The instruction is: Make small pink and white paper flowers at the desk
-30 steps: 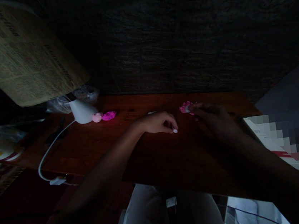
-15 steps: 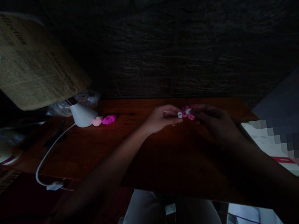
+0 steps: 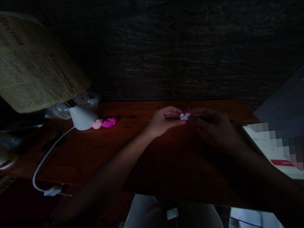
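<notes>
Head view shows the left hand [image 3: 162,122] pinching a small white lump [image 3: 182,116], fingertips nearly closed, against a crinkled pink-and-white piece [image 3: 187,115] gripped between the right hand's [image 3: 215,123] bent fingers, both above the brown wooden table [image 3: 90,150], well apart from the white conical lamp base [image 3: 81,117].

home-like room, newspaper-print lampshade [image 3: 33,61], wooden table [image 3: 90,150], textured dark wall [image 3: 145,56]

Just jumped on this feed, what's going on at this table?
A person's left hand and right hand meet above the wooden table, holding small white and pink bits at their fingertips; too dim to identify. A pale pink lump and a magenta lump sit by the lamp base.
</notes>
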Available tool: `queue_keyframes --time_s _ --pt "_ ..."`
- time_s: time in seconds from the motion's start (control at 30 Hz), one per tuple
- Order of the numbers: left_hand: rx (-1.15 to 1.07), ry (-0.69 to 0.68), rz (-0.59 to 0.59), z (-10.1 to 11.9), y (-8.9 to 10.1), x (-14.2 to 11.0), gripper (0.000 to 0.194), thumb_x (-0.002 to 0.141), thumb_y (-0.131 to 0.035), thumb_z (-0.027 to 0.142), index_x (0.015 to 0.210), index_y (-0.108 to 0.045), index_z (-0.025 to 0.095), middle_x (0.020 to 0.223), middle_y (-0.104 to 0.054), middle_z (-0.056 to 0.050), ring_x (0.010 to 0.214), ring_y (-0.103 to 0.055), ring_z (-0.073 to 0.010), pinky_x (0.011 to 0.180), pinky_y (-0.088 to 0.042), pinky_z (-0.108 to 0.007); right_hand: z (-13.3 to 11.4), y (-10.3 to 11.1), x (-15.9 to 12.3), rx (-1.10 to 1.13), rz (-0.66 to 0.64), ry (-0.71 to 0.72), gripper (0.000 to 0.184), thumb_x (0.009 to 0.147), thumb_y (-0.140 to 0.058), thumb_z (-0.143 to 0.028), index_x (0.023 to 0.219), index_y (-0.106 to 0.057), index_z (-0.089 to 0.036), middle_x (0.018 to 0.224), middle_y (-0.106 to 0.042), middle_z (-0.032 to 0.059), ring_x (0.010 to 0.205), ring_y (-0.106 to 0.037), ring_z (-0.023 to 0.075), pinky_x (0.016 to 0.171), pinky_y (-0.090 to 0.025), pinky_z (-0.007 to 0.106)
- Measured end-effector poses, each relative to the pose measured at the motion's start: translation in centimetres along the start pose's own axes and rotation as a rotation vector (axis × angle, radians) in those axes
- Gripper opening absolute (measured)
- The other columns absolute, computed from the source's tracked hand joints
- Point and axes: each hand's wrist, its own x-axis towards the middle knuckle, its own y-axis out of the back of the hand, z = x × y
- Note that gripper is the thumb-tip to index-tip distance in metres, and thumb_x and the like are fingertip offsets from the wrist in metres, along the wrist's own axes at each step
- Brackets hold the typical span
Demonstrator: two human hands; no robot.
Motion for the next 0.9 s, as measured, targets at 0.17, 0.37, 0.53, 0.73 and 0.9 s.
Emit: queue_keyframes --time_s 0.17,0.37,0.53,0.73,0.9 --pt "0.008 -0.009 0.02 -0.24 -0.18 0.02 0.04 0.055 -0.09 0.027 0.086 -0.068 0.012 0.086 -0.073 -0.004 0.083 -0.067 -0.0139 0.09 -0.051 -0.035 0.07 0.03 -0.02 -0.071 0.001 0.079 0.041 0.069 -0.081 -0.052 0.097 -0.076 -0.023 0.104 -0.077 0.0097 0.091 -0.072 0.0264 0.066 -0.059 0.035" --pt "0.035 0.015 0.018 -0.46 -0.31 -0.06 0.038 0.058 -0.088 0.028 0.086 -0.068 0.012 0.089 -0.073 -0.005 0.086 -0.067 -0.0149 0.091 -0.05 -0.036 -0.06 -0.05 -0.21 -0.124 -0.002 0.136 0.033 0.072 -0.08 -0.049 0.094 -0.076 -0.025 0.111 -0.076 0.0086 0.099 -0.071 0.0269 0.078 -0.059 0.039" --pt "0.034 0.02 0.029 -0.45 -0.39 -0.11 0.039 0.058 -0.089 0.027 0.087 -0.068 0.012 0.089 -0.073 -0.005 0.084 -0.067 -0.0142 0.089 -0.051 -0.034 -0.1 -0.06 -0.26 -0.128 -0.02 0.146 0.03 0.074 -0.078 -0.047 0.095 -0.076 -0.025 0.113 -0.075 0.0088 0.101 -0.071 0.0272 0.077 -0.059 0.038" --pt "0.025 -0.002 0.012 -0.5 -0.41 -0.1 0.042 0.058 -0.089 0.027 0.09 -0.068 0.011 0.091 -0.073 -0.006 0.086 -0.067 -0.0151 0.088 -0.051 -0.035 -0.14 -0.24 -0.26 -0.106 -0.026 0.119 0.035 0.071 -0.08 -0.05 0.095 -0.076 -0.024 0.112 -0.075 0.0096 0.089 -0.072 0.0256 0.067 -0.059 0.036" --pt "0.02 -0.022 0.002 -0.24 -0.48 -0.15 0.04 0.06 -0.088 0.026 0.091 -0.067 0.012 0.089 -0.072 -0.005 0.083 -0.067 -0.0138 0.086 -0.052 -0.032 -0.17 -0.41 -0.28 -0.096 -0.025 0.113 0.036 0.068 -0.082 -0.051 0.092 -0.076 -0.024 0.111 -0.075 0.0089 0.095 -0.071 0.0262 0.072 -0.06 0.036"
